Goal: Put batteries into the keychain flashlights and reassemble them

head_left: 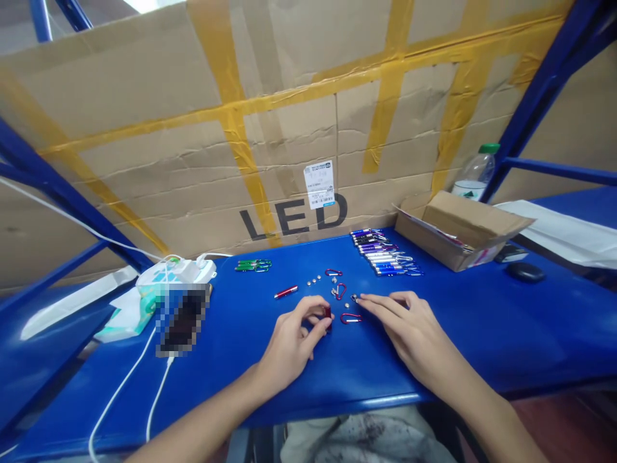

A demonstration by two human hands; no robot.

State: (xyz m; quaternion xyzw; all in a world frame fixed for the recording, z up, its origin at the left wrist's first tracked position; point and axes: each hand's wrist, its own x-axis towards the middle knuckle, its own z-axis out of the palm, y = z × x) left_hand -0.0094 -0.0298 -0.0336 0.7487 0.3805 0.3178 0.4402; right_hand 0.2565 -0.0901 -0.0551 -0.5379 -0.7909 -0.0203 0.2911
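Note:
My left hand (296,337) rests on the blue table (482,321), its fingers pinched round a small dark red part (327,313). My right hand (405,321) lies beside it with fingers stretched out, the fingertips touching a tiny metal piece (354,298). A red carabiner clip (351,317) lies between the hands. Just beyond them are two more red clips (339,290), a few small silver button cells (314,280) and a red tube (286,292).
A row of several small keychain flashlights (383,256) lies at the back right, next to an open cardboard box (457,233). Green flashlights (254,265) lie at the back left. A power strip (173,273), white cables and a phone (183,321) sit left. A cardboard wall stands behind.

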